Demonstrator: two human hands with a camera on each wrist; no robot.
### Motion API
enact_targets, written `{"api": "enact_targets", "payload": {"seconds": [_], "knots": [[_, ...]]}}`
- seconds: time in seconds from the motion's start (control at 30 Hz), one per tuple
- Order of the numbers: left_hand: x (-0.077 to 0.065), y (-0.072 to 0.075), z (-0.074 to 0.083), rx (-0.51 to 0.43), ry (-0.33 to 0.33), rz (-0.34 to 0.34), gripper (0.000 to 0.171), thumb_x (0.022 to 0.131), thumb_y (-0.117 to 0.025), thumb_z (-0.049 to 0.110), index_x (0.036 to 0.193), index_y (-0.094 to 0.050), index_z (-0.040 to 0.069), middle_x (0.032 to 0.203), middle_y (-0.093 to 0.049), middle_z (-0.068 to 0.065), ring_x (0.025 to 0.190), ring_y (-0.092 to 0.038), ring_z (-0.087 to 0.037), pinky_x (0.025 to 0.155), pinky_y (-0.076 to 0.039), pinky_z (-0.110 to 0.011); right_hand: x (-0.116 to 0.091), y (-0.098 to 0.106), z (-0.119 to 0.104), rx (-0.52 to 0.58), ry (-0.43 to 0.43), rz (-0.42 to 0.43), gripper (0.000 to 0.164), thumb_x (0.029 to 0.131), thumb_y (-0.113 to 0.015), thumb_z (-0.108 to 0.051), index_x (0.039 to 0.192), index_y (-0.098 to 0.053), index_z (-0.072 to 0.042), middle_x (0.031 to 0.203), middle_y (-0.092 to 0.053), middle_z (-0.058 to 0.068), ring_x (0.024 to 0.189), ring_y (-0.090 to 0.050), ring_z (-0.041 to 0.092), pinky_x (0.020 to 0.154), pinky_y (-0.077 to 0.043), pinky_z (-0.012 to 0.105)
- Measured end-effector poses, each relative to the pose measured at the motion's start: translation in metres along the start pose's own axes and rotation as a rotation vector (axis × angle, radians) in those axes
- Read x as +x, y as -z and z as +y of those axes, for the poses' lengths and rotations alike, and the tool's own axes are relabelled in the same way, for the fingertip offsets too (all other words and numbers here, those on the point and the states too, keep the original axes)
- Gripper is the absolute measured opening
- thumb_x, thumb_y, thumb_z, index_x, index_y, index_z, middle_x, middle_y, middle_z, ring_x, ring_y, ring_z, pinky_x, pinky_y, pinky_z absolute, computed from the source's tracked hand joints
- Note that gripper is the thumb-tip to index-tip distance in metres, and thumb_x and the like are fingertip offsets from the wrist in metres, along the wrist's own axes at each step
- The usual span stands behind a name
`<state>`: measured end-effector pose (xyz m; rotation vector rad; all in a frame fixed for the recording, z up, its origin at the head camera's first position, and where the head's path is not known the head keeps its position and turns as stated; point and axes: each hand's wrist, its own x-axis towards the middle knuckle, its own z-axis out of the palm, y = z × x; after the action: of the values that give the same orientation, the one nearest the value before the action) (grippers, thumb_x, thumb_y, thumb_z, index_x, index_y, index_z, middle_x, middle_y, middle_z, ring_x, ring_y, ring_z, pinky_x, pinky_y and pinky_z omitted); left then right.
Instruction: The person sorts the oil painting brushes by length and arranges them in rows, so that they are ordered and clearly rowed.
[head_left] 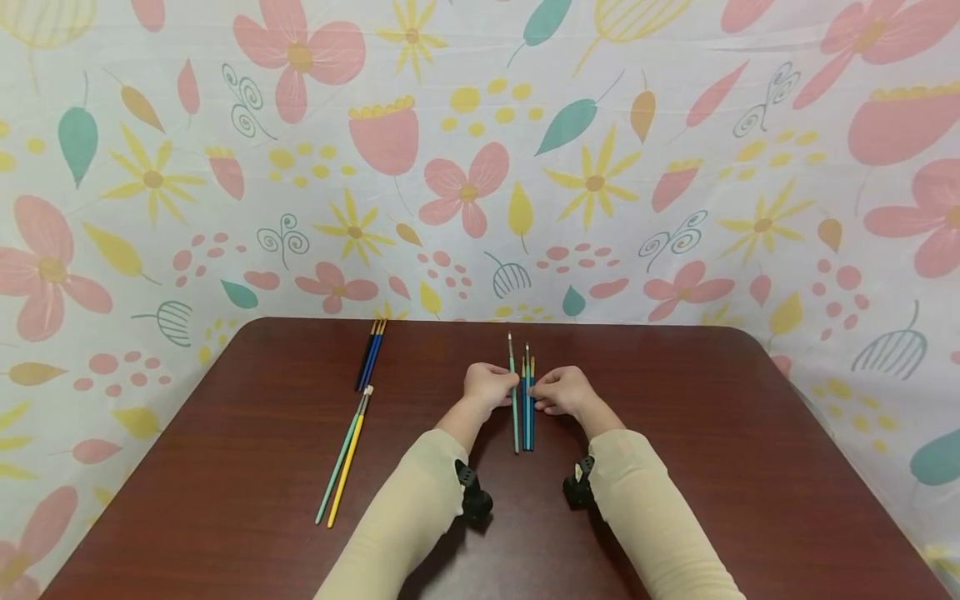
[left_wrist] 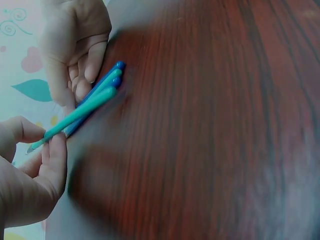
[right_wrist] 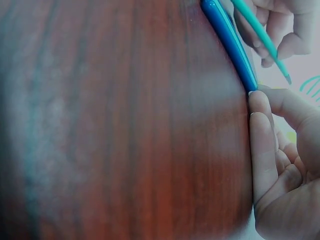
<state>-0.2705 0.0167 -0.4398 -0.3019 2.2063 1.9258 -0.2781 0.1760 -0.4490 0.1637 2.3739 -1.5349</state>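
Observation:
My left hand (head_left: 490,386) pinches a mint-green paintbrush (head_left: 515,429) between thumb and fingers, its bristles pointing away from me. Just right of it, blue paintbrushes (head_left: 532,433) lie side by side, with a second green paintbrush (left_wrist: 111,76) between them in the left wrist view. My right hand (head_left: 564,390) is at the right side of this bunch. In the right wrist view, its thumb and forefinger pinch a blue paintbrush (right_wrist: 232,47) while the other fingers rest along the table. The held green brush slants over the bunch in the left wrist view.
On the left of the brown table (head_left: 675,367) lie a green paintbrush (head_left: 339,467) and a yellow paintbrush (head_left: 346,471), bristle ends together. Behind them, several dark blue paintbrushes (head_left: 371,358) lie near the far edge. A flower-patterned cloth (head_left: 465,275) hangs behind the table.

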Motion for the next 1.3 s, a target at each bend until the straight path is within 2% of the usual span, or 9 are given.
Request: {"api": "enact_targets", "payload": {"seconds": [0.27,0.7,0.97,1.3], "knots": [[-0.003,0.014,0.003,-0.009,-0.018,-0.062,0.029,0.088,-0.062,0.014,0.113,-0.061,-0.001,0.106,-0.062,-0.015,0.079,-0.066,-0.019,0.072,-0.058,-0.033,-0.001,0.000,-0.001,-0.005,0.006,0.003,0.024,0.085,-0.069,-0.013,0.097,-0.067,0.007,0.069,-0.067,0.005,0.059,-0.064,0.009,0.056,-0.056,0.026],[-0.006,0.037,0.010,0.034,-0.063,-0.118,0.037,0.089,-0.059,0.010,0.123,-0.052,0.001,0.099,-0.062,-0.013,0.077,-0.063,-0.019,0.070,-0.058,-0.035,-0.003,0.001,-0.002,-0.010,-0.009,0.009,0.023,0.084,-0.070,-0.014,0.096,-0.067,0.006,0.073,-0.068,0.007,0.060,-0.064,0.009,0.058,-0.056,0.026],[-0.009,0.055,0.014,0.061,-0.095,-0.131,0.033,0.094,-0.052,0.012,0.123,-0.050,-0.002,0.096,-0.067,-0.018,0.078,-0.067,-0.031,0.064,-0.058,-0.034,-0.003,0.000,-0.002,-0.006,0.002,0.002,0.023,0.085,-0.070,-0.013,0.098,-0.067,0.006,0.074,-0.068,0.007,0.060,-0.064,0.009,0.057,-0.056,0.025],[-0.008,0.080,0.020,0.118,-0.103,-0.150,0.028,0.096,-0.049,0.018,0.115,-0.055,-0.003,0.097,-0.068,-0.024,0.071,-0.068,-0.029,0.058,-0.057,-0.031,-0.004,0.001,-0.001,-0.005,0.002,0.003,0.023,0.085,-0.069,-0.012,0.097,-0.067,0.007,0.075,-0.069,0.007,0.060,-0.064,0.009,0.056,-0.055,0.024]]}}
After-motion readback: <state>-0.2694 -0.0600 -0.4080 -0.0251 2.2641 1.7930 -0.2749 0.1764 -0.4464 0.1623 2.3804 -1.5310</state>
